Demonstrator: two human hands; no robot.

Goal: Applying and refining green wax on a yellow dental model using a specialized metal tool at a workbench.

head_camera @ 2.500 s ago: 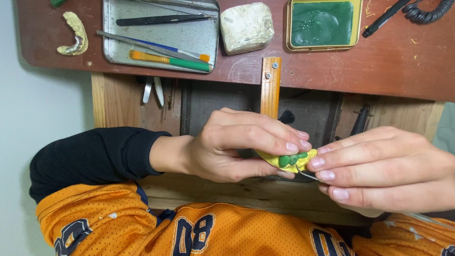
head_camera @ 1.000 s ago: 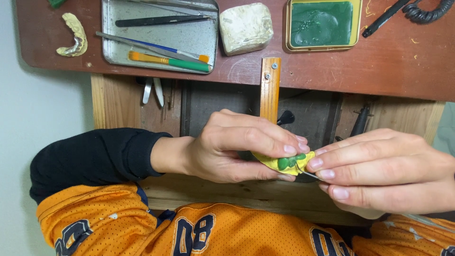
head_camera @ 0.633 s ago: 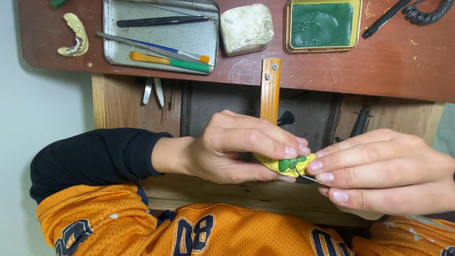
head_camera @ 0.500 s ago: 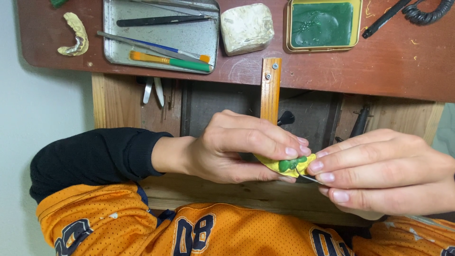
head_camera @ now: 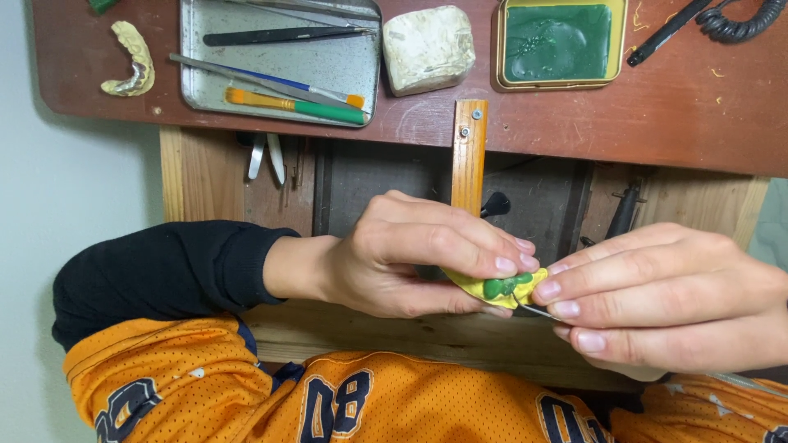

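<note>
Yellow wax piece with a green patch (head_camera: 502,288), pinched between thumb and fingertips of the left hand (head_camera: 410,258), held in the air in front of the desk's near edge, just below the wooden bench pin (head_camera: 469,156) that juts out from that edge. Lies with its long axis roughly side to side, green patch turned toward the right hand (head_camera: 665,308). Left hand closed firmly around the piece's left end; right hand closed on a thin metal tool (head_camera: 538,310), only the slim shaft showing under the fingertips, tip touching the piece's lower right edge. Right fingertips just beside the piece, so both hands meet at it: left as the holder, right as the nearer working hand, tool coming in from the right along the piece's length.

Farther out, on the reddish desk top (head_camera: 657,123): a metal tray (head_camera: 328,78) near the far left, carrying black tweezers (head_camera: 279,35), a blue-handled instrument (head_camera: 271,79) and an orange-and-green-handled one (head_camera: 295,107). Pale plaster dental cast (head_camera: 131,57) at the far left corner, whitish stone block (head_camera: 428,47) beside the tray, shallow tin of green wax (head_camera: 558,43) to its right, black coiled cord (head_camera: 739,20) at the far right corner.
</note>
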